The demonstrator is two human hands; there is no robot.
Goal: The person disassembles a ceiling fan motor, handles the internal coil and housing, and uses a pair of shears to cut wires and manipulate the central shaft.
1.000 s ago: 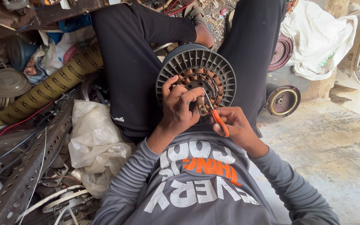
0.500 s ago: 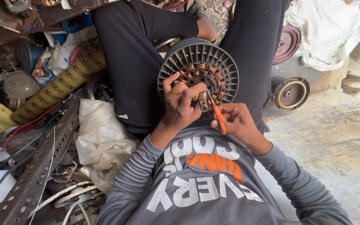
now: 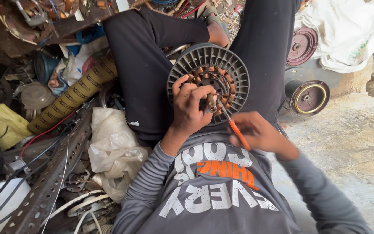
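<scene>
1. The round grey finned motor core with copper windings point(image 3: 208, 80) sits in my lap between my black-trousered legs point(image 3: 146, 65), tilted up toward me, its short steel shaft pointing at my chest.
2. My left hand point(image 3: 191, 108) rests on the face of the core, fingers curled and closed around that shaft to steady the whole piece.
3. My right hand point(image 3: 260, 132) is clenched on the orange-handled screwdriver point(image 3: 234, 125), its thin blade angled up and in so the tip meets the windings just beside the shaft.
4. I judge I am in the prying stage, working the tip under the copper coils near the hub.
5. The next move, as I read it, calls for a firm left grip so the core does not turn, and small levering pressure so the blade does not slip toward my fingers.
6. Around me: a crumpled white plastic bag point(image 3: 113, 147) by my left leg, a perforated metal strip point(image 3: 48, 186), and a maroon round cover with a brass ring point(image 3: 310, 97) on the concrete floor point(image 3: 351, 147).
</scene>
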